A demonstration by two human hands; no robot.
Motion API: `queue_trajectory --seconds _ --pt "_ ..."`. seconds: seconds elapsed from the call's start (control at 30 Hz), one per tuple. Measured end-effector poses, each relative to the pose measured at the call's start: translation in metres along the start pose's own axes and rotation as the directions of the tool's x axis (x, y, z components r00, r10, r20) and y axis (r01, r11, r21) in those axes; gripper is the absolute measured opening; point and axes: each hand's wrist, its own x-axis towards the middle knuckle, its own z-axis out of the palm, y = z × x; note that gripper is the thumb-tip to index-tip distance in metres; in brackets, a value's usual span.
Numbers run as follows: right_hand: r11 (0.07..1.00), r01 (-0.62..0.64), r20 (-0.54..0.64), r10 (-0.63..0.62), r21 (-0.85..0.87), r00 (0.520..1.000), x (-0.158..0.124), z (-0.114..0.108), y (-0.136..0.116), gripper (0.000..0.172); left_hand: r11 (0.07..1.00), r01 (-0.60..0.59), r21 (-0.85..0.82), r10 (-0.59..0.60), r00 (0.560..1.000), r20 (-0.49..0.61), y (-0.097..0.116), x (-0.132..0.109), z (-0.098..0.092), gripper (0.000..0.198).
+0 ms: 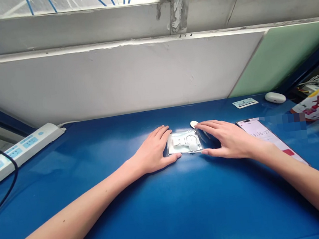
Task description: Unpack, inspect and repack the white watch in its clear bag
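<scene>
Your left hand point(155, 151) and right hand point(232, 138) stood wide around the mid-frame bag point(183, 143), which looked light, slippery and best pinched edgewise.

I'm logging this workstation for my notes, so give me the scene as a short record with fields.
Surface: blue table
Centre: clear pouch, lying flat, white items inside
Left hand: open, at the pouch's left edge
Right hand: open, thumb by the pouch's lower right corner, fingertips by a round white disc
Right side: phone with lit screen, partly behind the right forearm; card; rounded white case
Left side: white power strip
</scene>
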Motion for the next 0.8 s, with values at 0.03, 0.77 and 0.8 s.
queue_trajectory --seconds 0.03,0.77,0.8 --pt "1.0 -0.005 0.003 0.005 -0.002 1.0 -0.0003 -0.0005 -0.0001 0.079 1.0 0.005 -0.002 -0.005 1.0 -0.006 0.0003 0.0 0.0 0.076" --pt "0.999 -0.034 0.095 0.03 0.037 0.995 -0.0032 -0.0023 0.0078 0.078 0.997 0.06 0.042 -0.06 0.998 -0.005 0.0015 -0.0005 -0.0023 0.082" --pt "0.998 -0.035 0.103 0.03 0.043 0.994 -0.0033 -0.0026 0.008 0.079 0.997 0.061 0.039 -0.061 0.998 -0.004 0.0016 -0.0003 -0.0024 0.082"
